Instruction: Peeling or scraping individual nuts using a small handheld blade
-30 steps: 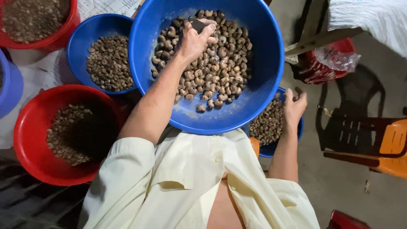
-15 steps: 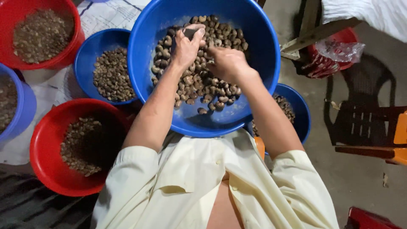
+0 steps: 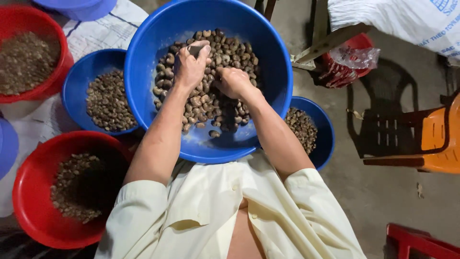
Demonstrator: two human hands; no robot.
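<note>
While the left hand [image 3: 190,67] curls its fingers narrowly around a small dark tool, possibly a scraper, the right hand [image 3: 233,81] is closed over a few brown nuts [image 3: 225,55] heaped at the far side of the large blue basin [image 3: 275,72]. Keep both wrists low over the heap. Sort into the small blue bowl [image 3: 76,86] at left, or the red basin [image 3: 28,211] beside it, without spilling.

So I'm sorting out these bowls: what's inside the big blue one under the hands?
The big blue basin holds brown nuts. The left hand and right hand rest in the pile and cover the nuts beneath them. Bare blue floor shows near the front.
</note>
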